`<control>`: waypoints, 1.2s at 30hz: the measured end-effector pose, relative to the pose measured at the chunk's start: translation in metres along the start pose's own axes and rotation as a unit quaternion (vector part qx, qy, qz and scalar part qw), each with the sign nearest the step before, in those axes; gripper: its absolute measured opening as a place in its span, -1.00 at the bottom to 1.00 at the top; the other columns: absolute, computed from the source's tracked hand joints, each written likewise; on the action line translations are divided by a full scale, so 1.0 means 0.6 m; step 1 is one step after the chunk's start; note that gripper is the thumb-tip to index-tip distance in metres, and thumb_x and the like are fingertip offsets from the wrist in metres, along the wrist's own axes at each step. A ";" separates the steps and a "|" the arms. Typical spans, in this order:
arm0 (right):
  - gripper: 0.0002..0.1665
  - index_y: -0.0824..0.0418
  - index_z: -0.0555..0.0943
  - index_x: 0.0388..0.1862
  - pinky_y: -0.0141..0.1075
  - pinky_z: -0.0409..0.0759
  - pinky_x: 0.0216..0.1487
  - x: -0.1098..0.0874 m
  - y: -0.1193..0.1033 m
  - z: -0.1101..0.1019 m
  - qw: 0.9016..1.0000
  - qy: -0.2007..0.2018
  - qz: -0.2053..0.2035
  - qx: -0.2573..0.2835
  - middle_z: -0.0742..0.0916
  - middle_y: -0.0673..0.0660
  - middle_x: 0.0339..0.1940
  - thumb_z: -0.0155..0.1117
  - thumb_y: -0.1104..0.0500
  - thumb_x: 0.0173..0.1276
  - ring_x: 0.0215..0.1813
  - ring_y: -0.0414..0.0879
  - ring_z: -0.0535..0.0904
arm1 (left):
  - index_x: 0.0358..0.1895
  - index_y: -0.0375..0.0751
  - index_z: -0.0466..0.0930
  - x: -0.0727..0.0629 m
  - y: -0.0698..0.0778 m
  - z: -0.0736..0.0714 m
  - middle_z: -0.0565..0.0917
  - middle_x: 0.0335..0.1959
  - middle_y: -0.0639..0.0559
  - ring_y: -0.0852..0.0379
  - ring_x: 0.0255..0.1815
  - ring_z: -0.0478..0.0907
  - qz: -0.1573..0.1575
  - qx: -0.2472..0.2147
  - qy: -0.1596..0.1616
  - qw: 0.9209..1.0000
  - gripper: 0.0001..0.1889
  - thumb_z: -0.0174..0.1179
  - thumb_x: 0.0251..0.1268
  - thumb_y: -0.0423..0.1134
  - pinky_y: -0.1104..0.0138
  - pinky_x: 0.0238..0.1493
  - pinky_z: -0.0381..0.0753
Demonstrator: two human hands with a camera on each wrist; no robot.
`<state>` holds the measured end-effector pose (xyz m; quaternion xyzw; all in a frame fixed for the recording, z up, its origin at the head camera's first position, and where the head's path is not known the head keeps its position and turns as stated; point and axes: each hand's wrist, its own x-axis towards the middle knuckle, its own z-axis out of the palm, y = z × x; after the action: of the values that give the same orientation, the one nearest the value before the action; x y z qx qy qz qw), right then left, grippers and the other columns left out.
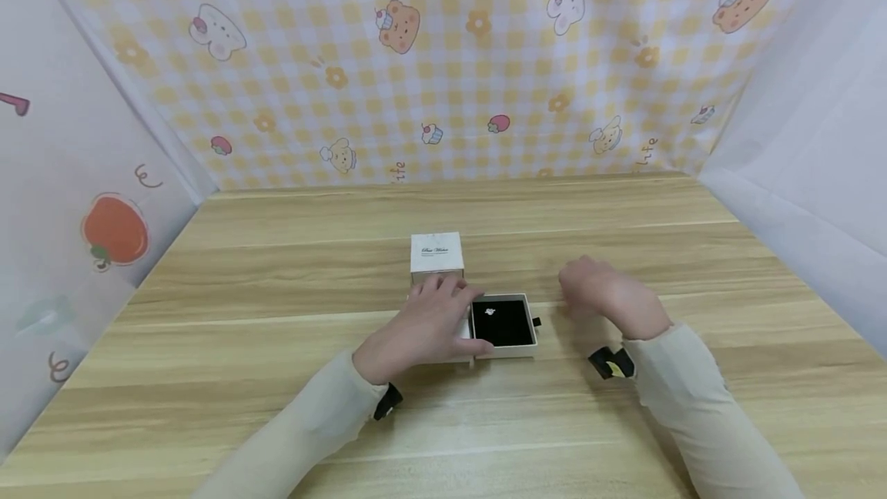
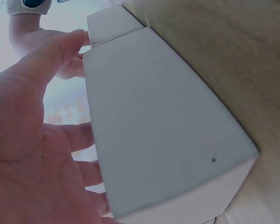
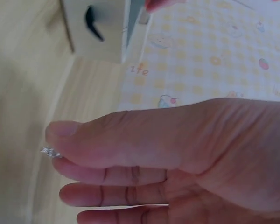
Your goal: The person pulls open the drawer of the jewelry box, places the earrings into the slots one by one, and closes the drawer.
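Observation:
A white sliding jewelry box (image 1: 502, 349) lies on the table with its drawer pulled out to the right. In the drawer, a small sparkling silver earring (image 1: 490, 312) sits on the black lining (image 1: 504, 327). My left hand (image 1: 433, 322) grips the box from above, with the thumb along the near side and the fingers at the far side; it covers much of the sleeve (image 2: 154, 121). To the right of the drawer, my right hand (image 1: 610, 295) is raised over the table. Its thumb and index finger pinch another small sparkling silver earring (image 3: 50, 152), which shows at the fingertips in the right wrist view.
Behind my left hand stands a white box (image 1: 436, 252) with dark lettering on top. A black pull tab (image 1: 537, 322) sticks out from the drawer's right end. The wooden table (image 1: 312, 252) runs back to a yellow checked curtain (image 1: 478, 75), with pale cloth at both sides.

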<state>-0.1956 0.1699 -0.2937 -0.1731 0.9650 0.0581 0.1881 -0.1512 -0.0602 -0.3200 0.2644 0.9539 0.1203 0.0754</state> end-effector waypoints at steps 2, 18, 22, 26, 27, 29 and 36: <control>-0.84 0.22 0.57 -0.60 -0.18 0.49 -0.27 -0.003 -0.001 -0.003 1.000 0.017 -0.011 -0.004 0.56 0.08 -0.46 0.32 0.21 0.09 -0.30 -0.01 0.44 | 0.33 -0.04 0.30 0.000 0.000 -0.001 0.35 0.29 -0.09 -0.16 0.30 0.21 0.003 -0.004 0.008 1.000 -0.21 0.19 0.05 0.28 -0.09 0.30 0.14; -0.84 0.14 0.61 -0.58 -0.24 0.44 -0.24 -0.040 -0.035 -0.018 0.969 0.203 -0.137 0.006 0.56 0.00 -0.40 0.40 0.15 0.10 -0.30 -0.08 0.41 | 0.17 0.02 0.50 0.005 -0.002 -0.004 0.50 0.11 -0.03 -0.11 0.16 0.33 0.026 -0.067 0.111 0.991 -0.58 0.13 0.27 0.03 -0.02 0.21 0.25; -0.83 0.14 0.60 -0.57 -0.26 0.45 -0.21 -0.041 -0.044 -0.019 0.955 0.247 -0.162 0.008 0.58 0.01 -0.38 0.41 0.16 0.10 -0.27 -0.08 0.42 | 0.08 0.02 0.56 0.006 -0.002 -0.004 0.52 0.07 0.00 -0.10 0.13 0.35 0.033 -0.081 0.136 0.987 -0.66 0.13 0.28 -0.02 -0.02 0.17 0.29; -0.85 0.13 0.60 -0.55 -0.26 0.44 -0.19 -0.039 -0.051 -0.018 0.943 0.278 -0.180 0.010 0.59 0.01 -0.35 0.42 0.16 0.10 -0.24 -0.08 0.42 | 0.00 -0.01 0.60 0.007 -0.002 -0.004 0.54 0.05 0.02 -0.08 0.11 0.36 0.040 -0.100 0.158 0.982 -0.71 0.13 0.29 -0.03 -0.01 0.13 0.31; -0.85 0.13 0.61 -0.54 -0.26 0.44 -0.19 -0.038 -0.053 -0.018 0.941 0.284 -0.183 0.009 0.59 0.01 -0.34 0.42 0.17 0.10 -0.23 -0.08 0.42 | -0.02 -0.01 0.61 0.007 -0.002 -0.004 0.54 0.04 0.02 -0.07 0.11 0.36 0.042 -0.106 0.163 0.980 -0.72 0.12 0.29 -0.03 0.00 0.13 0.32; -0.87 0.14 0.61 -0.53 -0.27 0.45 -0.20 -0.036 -0.056 -0.017 0.936 0.294 -0.191 0.011 0.59 0.01 -0.33 0.41 0.18 0.10 -0.23 -0.09 0.41 | -0.06 -0.02 0.63 0.007 -0.002 -0.005 0.54 0.03 0.03 -0.06 0.11 0.35 0.044 -0.116 0.175 0.977 -0.74 0.12 0.30 -0.03 0.01 0.13 0.32; -0.88 0.16 0.63 -0.49 -0.29 0.46 -0.15 -0.031 -0.072 -0.014 0.913 0.341 -0.223 0.008 0.59 0.02 -0.29 0.39 0.17 0.14 -0.19 -0.08 0.43 | -0.20 0.00 0.65 0.010 -0.002 -0.007 0.56 -0.01 0.06 -0.04 0.10 0.37 0.050 -0.128 0.197 0.971 -0.86 0.15 0.29 -0.12 0.05 0.11 0.35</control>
<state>-0.1670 0.1341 -0.2808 -0.3916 0.9074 -0.0554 -0.1425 -0.1576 -0.0590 -0.3165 0.2715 0.9121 0.2947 -0.0869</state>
